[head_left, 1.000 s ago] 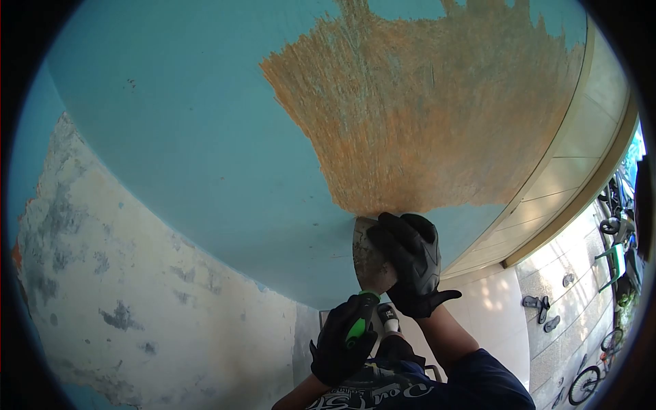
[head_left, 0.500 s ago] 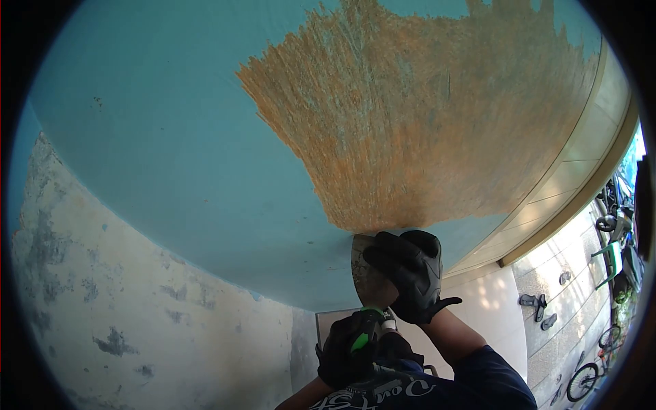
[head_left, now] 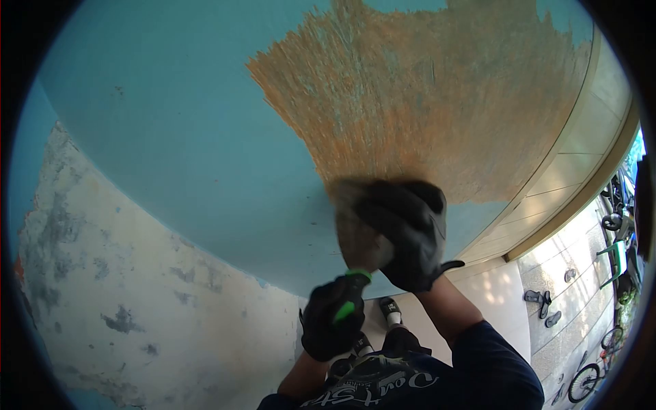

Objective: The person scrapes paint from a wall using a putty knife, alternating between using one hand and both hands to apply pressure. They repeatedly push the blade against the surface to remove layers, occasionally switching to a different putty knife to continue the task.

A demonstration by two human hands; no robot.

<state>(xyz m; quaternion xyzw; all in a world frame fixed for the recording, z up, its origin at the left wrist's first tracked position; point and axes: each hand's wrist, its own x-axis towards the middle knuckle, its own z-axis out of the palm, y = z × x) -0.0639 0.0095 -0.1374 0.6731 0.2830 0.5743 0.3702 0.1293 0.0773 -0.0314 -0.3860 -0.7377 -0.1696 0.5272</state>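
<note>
A wide-bladed scraper (head_left: 360, 239) with a green collar leans against the turquoise painted wall (head_left: 225, 150). My left hand (head_left: 333, 318), in a black glove, is closed around its handle, and some green shows between the fingers. My right hand (head_left: 403, 229), also gloved in black, is blurred by motion and lies over the blade's right side, fingers bent onto it. The blade's far edge meets the lower border of a brownish-orange patch (head_left: 417, 102) where the turquoise paint is off. That edge is smeared and partly hidden by the fingers.
A patchy whitish wall (head_left: 178, 294) stands at the left. Beige panelling (head_left: 547, 198) runs along the right. My shoes (head_left: 389, 311) show on the pale floor below. Farther right are sandals (head_left: 547, 304), a green chair (head_left: 615, 263) and a bicycle (head_left: 584, 381).
Both hands and the scraper have moved up toward the bare patch, and the left hand has also shifted left. The view has tilted slightly, bringing my shoes into sight.
</note>
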